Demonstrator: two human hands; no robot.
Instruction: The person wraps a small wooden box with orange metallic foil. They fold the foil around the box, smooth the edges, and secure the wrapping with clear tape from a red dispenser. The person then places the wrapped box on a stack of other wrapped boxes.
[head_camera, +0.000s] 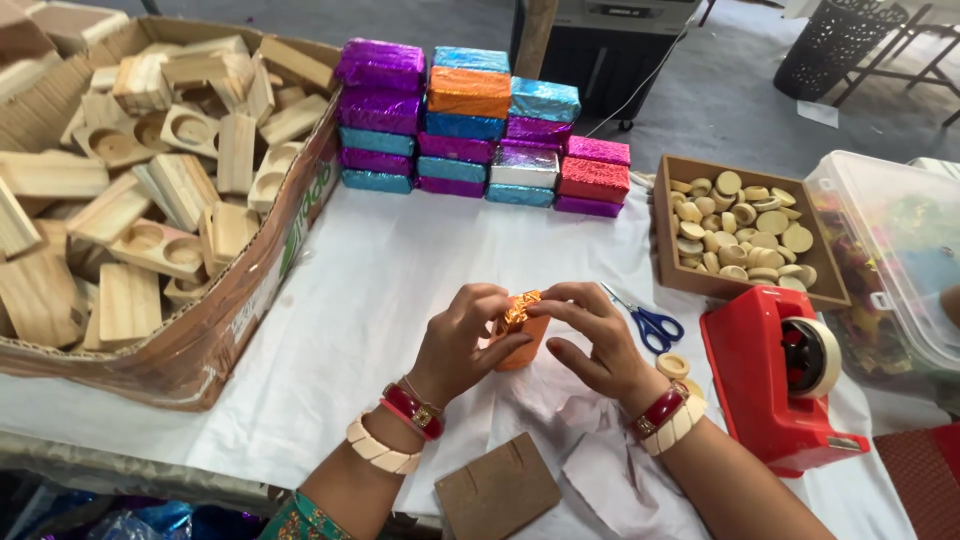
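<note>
Both my hands meet over a small block wrapped in shiny orange foil (522, 340) standing on the white cloth. My left hand (462, 338) grips its left side, fingers pinching the crumpled foil at the top. My right hand (592, 335) closes on the same top fold from the right. Red and cream bangles circle both wrists. Behind, a stack of foil-wrapped blocks (480, 125) in purple, blue, orange, silver and red sits at the table's far side.
A large cardboard box of bare wooden blocks (150, 190) fills the left. Blue-handled scissors (650, 322), a red tape dispenser (780, 375), a brown tray of wooden discs (745, 228), a clear plastic bin (895, 250) and a brown cardboard piece (498, 490) surround my hands.
</note>
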